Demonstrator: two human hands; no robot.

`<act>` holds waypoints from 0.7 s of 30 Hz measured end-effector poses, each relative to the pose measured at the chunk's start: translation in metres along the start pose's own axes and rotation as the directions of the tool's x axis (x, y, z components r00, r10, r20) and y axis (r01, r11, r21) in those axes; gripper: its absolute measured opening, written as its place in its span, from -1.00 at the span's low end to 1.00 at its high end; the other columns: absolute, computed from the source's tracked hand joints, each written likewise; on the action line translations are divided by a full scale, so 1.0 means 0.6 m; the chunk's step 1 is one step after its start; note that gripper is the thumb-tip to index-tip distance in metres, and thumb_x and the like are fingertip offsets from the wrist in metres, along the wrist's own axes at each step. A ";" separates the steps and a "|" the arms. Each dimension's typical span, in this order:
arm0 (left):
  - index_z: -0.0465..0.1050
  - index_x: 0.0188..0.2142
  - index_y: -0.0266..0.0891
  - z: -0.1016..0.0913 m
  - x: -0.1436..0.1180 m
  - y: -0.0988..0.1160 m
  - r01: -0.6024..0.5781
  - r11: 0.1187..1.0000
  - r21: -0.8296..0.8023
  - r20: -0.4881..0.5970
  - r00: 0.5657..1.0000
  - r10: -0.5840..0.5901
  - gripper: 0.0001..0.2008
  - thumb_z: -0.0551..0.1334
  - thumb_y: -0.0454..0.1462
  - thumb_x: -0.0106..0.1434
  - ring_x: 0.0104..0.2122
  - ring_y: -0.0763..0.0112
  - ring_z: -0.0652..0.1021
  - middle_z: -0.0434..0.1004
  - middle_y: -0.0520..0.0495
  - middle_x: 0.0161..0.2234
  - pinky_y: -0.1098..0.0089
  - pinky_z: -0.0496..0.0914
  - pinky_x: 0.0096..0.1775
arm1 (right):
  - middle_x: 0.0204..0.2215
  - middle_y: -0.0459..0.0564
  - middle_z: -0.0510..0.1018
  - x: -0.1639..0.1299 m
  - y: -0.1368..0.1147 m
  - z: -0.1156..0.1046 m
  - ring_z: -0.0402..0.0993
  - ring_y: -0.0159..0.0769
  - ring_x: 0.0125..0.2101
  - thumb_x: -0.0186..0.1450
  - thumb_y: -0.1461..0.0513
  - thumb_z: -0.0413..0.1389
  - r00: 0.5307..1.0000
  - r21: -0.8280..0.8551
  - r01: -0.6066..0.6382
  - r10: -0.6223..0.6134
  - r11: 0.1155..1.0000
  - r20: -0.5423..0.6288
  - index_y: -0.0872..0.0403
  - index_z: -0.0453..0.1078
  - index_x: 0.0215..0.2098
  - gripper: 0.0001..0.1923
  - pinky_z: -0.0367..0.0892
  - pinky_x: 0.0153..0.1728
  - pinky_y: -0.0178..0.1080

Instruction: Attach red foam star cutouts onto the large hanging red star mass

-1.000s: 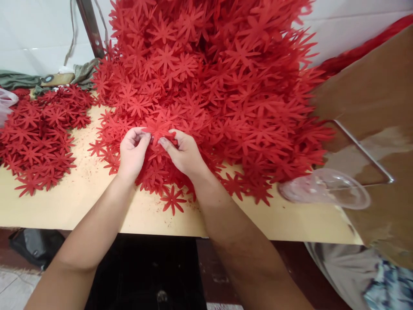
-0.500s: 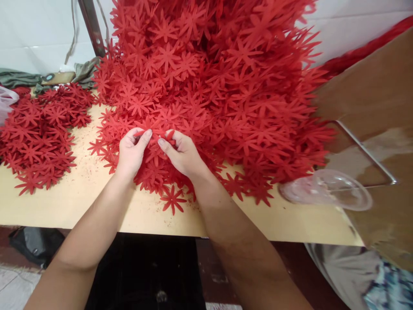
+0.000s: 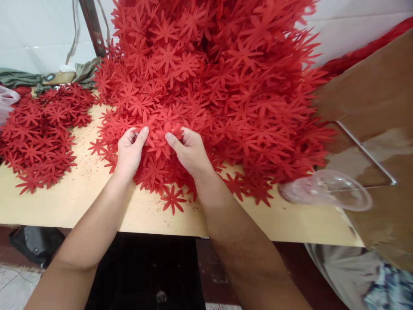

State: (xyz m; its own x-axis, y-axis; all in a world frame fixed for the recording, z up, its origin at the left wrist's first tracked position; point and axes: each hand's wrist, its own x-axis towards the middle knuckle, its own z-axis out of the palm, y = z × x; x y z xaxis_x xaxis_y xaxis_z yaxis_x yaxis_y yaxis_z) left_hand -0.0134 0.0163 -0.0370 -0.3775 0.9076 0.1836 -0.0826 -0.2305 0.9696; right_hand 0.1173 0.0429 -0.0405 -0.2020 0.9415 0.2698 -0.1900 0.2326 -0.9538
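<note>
My left hand (image 3: pixel 131 148) pinches the petals of a red flower-shaped cutout (image 3: pixel 149 125) between thumb and fingers. A short way to its right, my right hand (image 3: pixel 189 148) is closed on another red petal piece (image 3: pixel 173 128), thumb pressed on top. Whether both hands hold one flower or two separate ones I cannot tell. Both hands are at the front of a tall heap of red flower cutouts (image 3: pixel 226 86) with long narrow petals, which blends with the pieces held. One loose red flower (image 3: pixel 173 199) lies flat on the table below my hands.
A smaller pile of red flowers (image 3: pixel 38 137) lies on the left of the pale table (image 3: pixel 142 215). At right, a clear plastic container (image 3: pixel 325 189) lies beside a brown cardboard box (image 3: pixel 371 112) and a metal rod (image 3: pixel 368 153). Green cloth (image 3: pixel 21 77) is at the back left.
My right hand has moved a little to the right, away from my left hand, so the gap between them is wider. The left has shifted only slightly left.
</note>
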 end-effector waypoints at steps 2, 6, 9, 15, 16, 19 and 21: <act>0.30 -0.52 -0.24 0.000 0.001 0.001 -0.012 1.000 0.011 0.007 1.000 0.012 -0.75 0.32 -0.17 0.07 -0.60 0.64 0.33 0.32 0.15 -0.63 0.55 0.28 -0.46 | -0.71 -0.24 0.13 0.000 -0.003 -0.002 0.02 -0.59 -0.65 0.04 -0.15 0.14 0.998 -0.052 0.000 -0.004 0.999 -0.063 0.08 0.11 -0.66 -0.47 0.03 -0.62 -0.40; 0.28 -0.56 -0.25 0.000 -0.001 0.005 -0.024 0.997 0.077 0.055 0.998 0.020 -0.74 0.32 -0.19 0.07 -0.61 0.65 0.31 0.29 0.15 -0.65 0.56 0.27 -0.45 | -0.74 -0.24 -0.07 0.001 -0.002 -0.008 -0.15 -0.60 -0.68 0.05 -0.23 0.05 0.985 -0.132 -0.030 0.007 0.991 -0.174 0.04 -0.10 -0.71 -0.37 -0.16 -0.67 -0.36; 0.25 -0.59 -0.25 0.001 -0.002 0.006 -0.041 0.993 0.115 0.063 0.997 0.034 -0.68 0.32 -0.13 0.06 -0.62 0.65 0.26 0.25 0.15 -0.66 0.56 0.21 -0.51 | -0.75 -0.23 -0.05 0.005 0.003 -0.012 -0.12 -0.58 -0.68 0.07 -0.23 0.02 0.975 -0.128 -0.050 0.021 0.990 -0.219 0.05 -0.08 -0.71 -0.38 -0.15 -0.67 -0.36; 0.24 -0.58 -0.24 0.005 -0.006 0.008 -0.026 0.993 0.117 0.075 0.997 0.017 -0.62 0.33 -0.03 0.01 -0.63 0.65 0.21 0.20 0.16 -0.66 0.54 0.15 -0.55 | -0.68 -0.22 0.23 0.004 -0.003 -0.004 0.16 -0.55 -0.60 -0.01 -0.17 0.16 0.992 0.038 0.002 0.003 0.999 -0.130 0.07 0.18 -0.65 -0.49 0.22 -0.52 -0.39; 0.23 -0.59 -0.25 0.005 -0.007 0.007 -0.028 0.993 0.116 0.093 0.995 0.017 -0.60 0.33 -0.01 0.00 -0.63 0.65 0.21 0.19 0.16 -0.66 0.53 0.14 -0.55 | -0.64 -0.21 0.32 0.002 -0.005 -0.001 0.24 -0.53 -0.56 -0.02 -0.16 0.18 0.997 0.075 0.003 0.003 0.997 -0.079 0.07 0.26 -0.61 -0.52 0.28 -0.45 -0.37; 0.14 -0.65 -0.25 0.005 -0.011 0.004 -0.057 0.992 0.114 0.154 0.987 0.039 -0.51 0.33 0.03 -0.03 -0.64 0.66 0.15 0.09 0.17 -0.69 0.52 0.07 -0.58 | -0.53 -0.17 0.48 -0.004 -0.009 0.007 0.41 -0.45 -0.44 -0.04 -0.09 0.25 0.998 0.125 -0.025 0.018 0.992 0.059 0.07 0.41 -0.49 -0.59 0.39 -0.26 -0.31; 0.12 -0.67 -0.25 0.005 -0.013 0.002 -0.054 0.993 0.105 0.181 0.983 0.034 -0.49 0.32 0.06 -0.04 -0.65 0.66 0.13 0.08 0.17 -0.70 0.51 0.06 -0.59 | -0.52 -0.15 0.52 -0.007 -0.009 0.009 0.45 -0.42 -0.40 -0.04 -0.04 0.27 0.996 0.122 -0.035 0.024 0.992 0.090 0.06 0.45 -0.46 -0.63 0.40 -0.22 -0.28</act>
State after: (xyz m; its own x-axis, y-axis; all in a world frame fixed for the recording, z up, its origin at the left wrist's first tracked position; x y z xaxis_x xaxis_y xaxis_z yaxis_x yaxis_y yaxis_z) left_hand -0.0077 0.0100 -0.0369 -0.2069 0.9477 0.2431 0.0357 -0.2410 0.9699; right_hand 0.1138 0.0367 -0.0357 -0.2916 0.9211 0.2578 -0.2986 0.1683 -0.9394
